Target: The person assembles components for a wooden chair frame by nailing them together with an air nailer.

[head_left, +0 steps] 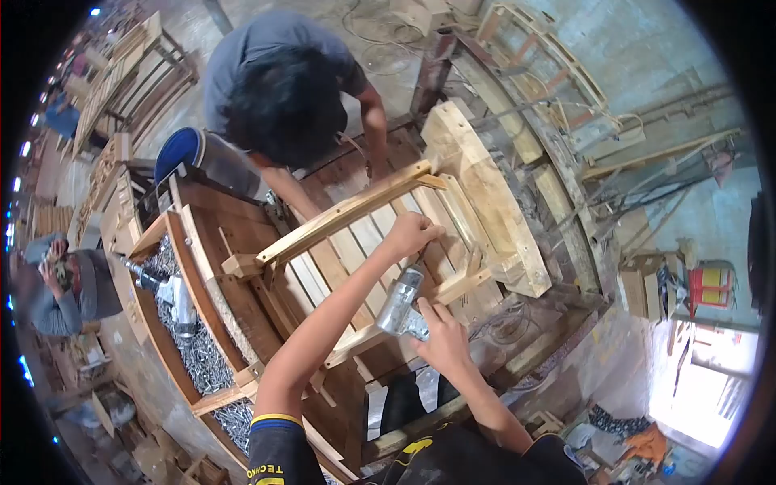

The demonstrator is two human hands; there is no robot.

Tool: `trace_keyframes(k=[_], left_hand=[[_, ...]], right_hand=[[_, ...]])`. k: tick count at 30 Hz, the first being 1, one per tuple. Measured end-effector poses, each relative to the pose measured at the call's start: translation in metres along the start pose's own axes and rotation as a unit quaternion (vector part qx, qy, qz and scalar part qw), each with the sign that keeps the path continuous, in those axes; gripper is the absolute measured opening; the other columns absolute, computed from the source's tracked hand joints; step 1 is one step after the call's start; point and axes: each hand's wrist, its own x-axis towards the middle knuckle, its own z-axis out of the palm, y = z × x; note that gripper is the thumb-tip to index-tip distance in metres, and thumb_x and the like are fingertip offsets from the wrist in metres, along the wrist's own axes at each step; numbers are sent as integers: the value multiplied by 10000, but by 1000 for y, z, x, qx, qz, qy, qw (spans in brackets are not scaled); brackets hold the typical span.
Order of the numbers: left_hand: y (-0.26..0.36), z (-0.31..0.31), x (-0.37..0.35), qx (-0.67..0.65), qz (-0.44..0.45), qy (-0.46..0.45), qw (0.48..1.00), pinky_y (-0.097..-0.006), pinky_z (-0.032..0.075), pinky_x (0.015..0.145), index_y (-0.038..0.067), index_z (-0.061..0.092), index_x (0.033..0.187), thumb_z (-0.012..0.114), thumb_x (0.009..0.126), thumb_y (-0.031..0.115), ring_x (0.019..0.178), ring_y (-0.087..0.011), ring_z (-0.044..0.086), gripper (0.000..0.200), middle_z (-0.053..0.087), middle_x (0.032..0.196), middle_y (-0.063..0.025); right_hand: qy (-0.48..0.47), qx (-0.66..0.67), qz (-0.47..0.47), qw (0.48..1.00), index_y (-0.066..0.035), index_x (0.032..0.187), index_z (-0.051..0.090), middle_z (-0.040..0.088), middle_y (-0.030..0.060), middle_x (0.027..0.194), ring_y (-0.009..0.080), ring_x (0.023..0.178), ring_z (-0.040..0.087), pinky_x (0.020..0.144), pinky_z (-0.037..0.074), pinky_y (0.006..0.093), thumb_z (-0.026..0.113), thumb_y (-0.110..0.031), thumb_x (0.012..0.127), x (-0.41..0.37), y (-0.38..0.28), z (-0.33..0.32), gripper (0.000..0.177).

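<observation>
My right hand (444,338) grips a silver pistol-shaped power tool (398,301), its body angled up over the near rail of a wooden frame (343,212). Beyond it, my left hand (414,237) hovers above the slats (368,236) with its fingers pinched together; what they hold, if anything, is too small to make out. The frame has long rails and corner blocks and lies over the slats. At its right end stands a thick pale board (485,190) with holes along it.
Across the frame a co-worker (279,97) bends over with both arms reaching down. To the left, a wooden trough (174,356) holds many screws and a second silver tool (178,303). A blue drum (182,158) stands behind it. Metal beams (558,222) border the right side.
</observation>
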Motion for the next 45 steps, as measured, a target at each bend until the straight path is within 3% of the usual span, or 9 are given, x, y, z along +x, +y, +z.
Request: trace_keyframes(k=[5, 11, 17, 27, 30, 34, 37, 41, 45], left_hand=[[-16, 15, 6, 121, 65, -74, 988, -363, 496, 635, 0, 725, 830, 602, 927, 331, 638, -229, 642, 366, 671, 683, -119], [-7, 25, 22, 78, -24, -204, 976, -395, 507, 656, -3, 713, 778, 600, 903, 295, 649, -301, 653, 342, 652, 663, -171], [-17, 93, 22, 159, 114, -52, 979, -444, 518, 694, -23, 697, 753, 605, 866, 250, 695, -386, 652, 309, 661, 728, -232], [-16, 100, 30, 164, 166, -91, 968, -481, 513, 734, -28, 672, 846, 535, 866, 207, 784, -439, 630, 273, 657, 851, -257], [5, 81, 5, 161, 128, -34, 978, -485, 513, 749, -18, 677, 883, 536, 863, 234, 789, -452, 624, 289, 657, 842, -255], [12, 31, -82, 3, 24, 183, 983, -430, 517, 692, -30, 637, 982, 558, 901, 253, 746, -351, 671, 305, 685, 800, -201], [-1, 68, -89, -409, -12, 367, 835, -267, 383, 551, 10, 647, 948, 573, 957, 217, 583, -95, 456, 220, 546, 679, -14], [-28, 80, -74, -284, -30, 470, 835, -269, 402, 600, 6, 630, 892, 530, 990, 223, 647, -83, 454, 258, 529, 711, 18], [-19, 72, -79, -200, -81, 489, 845, -343, 481, 682, -39, 623, 869, 518, 960, 188, 699, -191, 597, 267, 629, 722, -161]], right_hand=[[-5, 5, 28, 1000, -13, 1334, 489, 592, 198, 1126, 403, 965, 632, 812, 532, 471, 785, -187, 695, -8, 9, 4, 726], [-11, 9, 86, 996, 9, 1350, 454, 561, 238, 1143, 424, 955, 638, 804, 538, 479, 774, -189, 739, -10, -6, 6, 718], [2, 37, 156, 987, 92, 1370, 330, 496, 329, 1169, 485, 935, 628, 816, 534, 496, 741, -168, 801, 1, -23, 21, 748], [47, 5, 170, 984, 100, 1356, 343, 458, 305, 1181, 478, 926, 632, 812, 537, 490, 748, -154, 795, 13, -7, 24, 737], [64, 3, 166, 984, 105, 1340, 355, 437, 302, 1191, 482, 909, 634, 796, 544, 493, 752, -152, 790, 19, -2, 26, 725], [64, 10, 177, 982, 108, 1278, 393, 442, 293, 1179, 490, 903, 632, 779, 551, 497, 755, -153, 786, 23, -6, 22, 664], [49, 18, 168, 984, 103, 1222, 424, 448, 288, 1179, 487, 899, 634, 776, 549, 497, 759, -162, 784, 24, -3, 23, 611], [62, -35, 145, 987, 105, 1189, 445, 459, 303, 1204, 483, 986, 609, 838, 523, 510, 751, -147, 790, 28, 3, 27, 562], [57, -39, 165, 984, 105, 1194, 457, 461, 289, 1214, 483, 1021, 592, 867, 511, 497, 763, -149, 778, 33, -2, 27, 575]])
